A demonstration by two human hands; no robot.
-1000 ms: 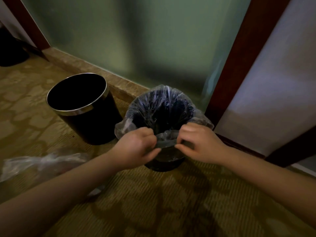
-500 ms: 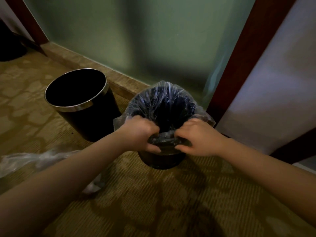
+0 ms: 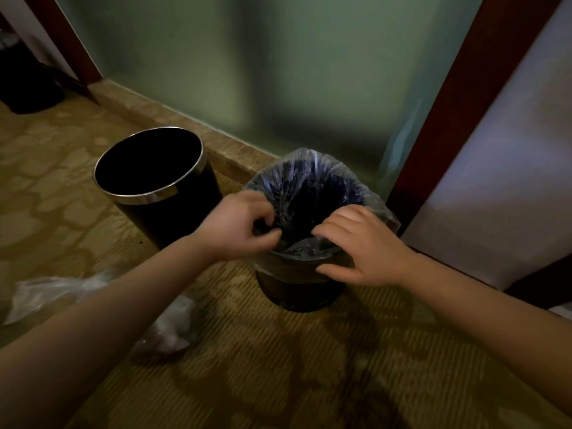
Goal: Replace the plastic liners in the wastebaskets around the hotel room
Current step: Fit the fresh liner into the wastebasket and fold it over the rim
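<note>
A small black wastebasket [image 3: 298,289] stands on the carpet by the wall, with a clear plastic liner [image 3: 305,178] draped inside it and folded over its rim. My left hand [image 3: 240,227] pinches the liner at the near-left part of the rim. My right hand [image 3: 360,247] lies on the near-right part of the rim, fingers spread over the liner and thumb pressed against the basket's side. A second black wastebasket [image 3: 154,181] with a silver rim stands to the left, bare inside.
Crumpled clear plastic [image 3: 62,289] lies on the patterned carpet at the left, partly under my left forearm. A frosted glass panel [image 3: 247,72] with a stone sill is behind the baskets. A dark wooden frame [image 3: 458,103] rises on the right.
Both hands were bunched together on the liner at the near rim. Now they have moved apart along the rim, and the right hand's fingers have spread out.
</note>
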